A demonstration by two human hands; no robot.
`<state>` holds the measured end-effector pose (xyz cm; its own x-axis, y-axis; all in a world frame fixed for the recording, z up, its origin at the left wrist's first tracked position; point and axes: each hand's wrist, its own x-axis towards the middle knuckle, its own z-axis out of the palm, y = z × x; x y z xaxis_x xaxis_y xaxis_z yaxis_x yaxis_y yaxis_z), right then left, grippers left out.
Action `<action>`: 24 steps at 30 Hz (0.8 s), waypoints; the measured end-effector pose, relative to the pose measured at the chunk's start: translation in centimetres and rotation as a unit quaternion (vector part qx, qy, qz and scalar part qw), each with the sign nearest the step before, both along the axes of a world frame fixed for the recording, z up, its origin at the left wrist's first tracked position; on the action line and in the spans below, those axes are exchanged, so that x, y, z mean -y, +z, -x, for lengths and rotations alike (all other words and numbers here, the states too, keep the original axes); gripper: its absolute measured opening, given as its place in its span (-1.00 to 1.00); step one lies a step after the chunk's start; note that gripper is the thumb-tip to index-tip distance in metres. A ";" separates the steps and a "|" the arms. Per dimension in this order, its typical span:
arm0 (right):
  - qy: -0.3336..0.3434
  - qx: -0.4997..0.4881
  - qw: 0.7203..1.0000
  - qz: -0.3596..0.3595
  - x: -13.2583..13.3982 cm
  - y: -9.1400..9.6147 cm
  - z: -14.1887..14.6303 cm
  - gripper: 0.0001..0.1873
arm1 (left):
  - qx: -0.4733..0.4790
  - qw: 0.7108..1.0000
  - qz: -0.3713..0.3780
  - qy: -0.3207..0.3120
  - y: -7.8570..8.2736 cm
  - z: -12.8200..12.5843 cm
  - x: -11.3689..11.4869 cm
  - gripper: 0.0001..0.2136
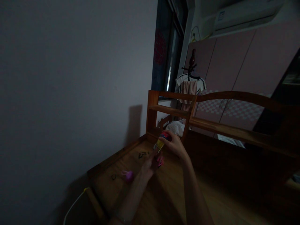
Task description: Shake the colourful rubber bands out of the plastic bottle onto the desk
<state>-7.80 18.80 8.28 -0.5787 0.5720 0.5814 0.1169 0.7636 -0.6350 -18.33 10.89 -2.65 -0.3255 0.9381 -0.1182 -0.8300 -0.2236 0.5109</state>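
A dim room surrounds a wooden desk (105, 187) set against a plain pale wall (82, 78), with a dark window (164, 53) beyond and a pink wardrobe (243, 59) on the right under a white air conditioner (248, 17). The wardrobe's doors are closed, so its contents are hidden. A pale shirt (179, 80) hangs on a stand in front of it, and at the desk's far edge rises an open wooden shelf (168, 109); a white bundle (175, 128) shows through its lower opening. Above the desk, near that shelf, the person's two hands meet on a small red-and-yellow item (160, 143). The right hand (174, 143) is closed around its upper, red end, thumb and fingers clamped on it, while the left hand (150, 164) grips the lower, yellow end. The item is tilted; whether it is a container, and what it might hold, is too dark to tell. A bright pink object (160, 160) shows just beside the left fingers, but whether they hold it cannot be told. On the desktop, left of the left forearm, lie a round purple object (128, 176) with a pale loop, its inside not visible, a thin dark ring (113, 177) and, farther back, some small black pieces (141, 155).
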 end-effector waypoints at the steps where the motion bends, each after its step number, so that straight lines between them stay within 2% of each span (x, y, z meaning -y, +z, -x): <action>1: -0.001 0.002 1.000 -0.002 -0.1 0.1 -0.2 -0.56 | 0.014 1.000 -0.008 -0.002 -0.1 0.0 -0.1 -0.93; 5: -0.010 0.011 1.000 -0.015 -0.1 0.0 -0.3 -0.55 | 0.067 0.998 -0.008 0.018 -0.7 0.0 -0.9 -0.94; 9: -0.004 0.019 0.999 -0.026 0.2 -0.2 0.0 -0.54 | 0.072 0.997 -0.008 0.036 -1.1 0.3 -1.3 -0.92; 14: -0.007 0.017 0.999 -0.051 0.3 0.3 -0.3 -0.54 | 0.072 0.997 0.009 0.025 -1.0 0.4 -1.0 -0.88; 18: -0.007 0.009 0.998 -0.061 0.2 0.5 -0.6 -0.57 | 0.012 0.998 0.042 0.033 -1.3 0.5 -0.8 -0.77; 22: -0.011 -0.002 0.998 -0.061 -0.3 0.4 -0.9 -0.59 | -0.052 0.992 0.070 0.090 -1.7 0.5 -0.5 -0.91; 24: -0.010 -0.009 0.998 -0.054 -0.6 0.3 -1.1 -0.58 | -0.077 0.987 0.072 0.118 -1.7 0.5 -0.2 -0.91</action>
<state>-6.69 19.41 8.59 -0.5572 0.5170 0.6498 0.1225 0.8251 -0.5515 -18.81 11.05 -4.34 -0.5584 0.8106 -0.1763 -0.6730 -0.3183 0.6677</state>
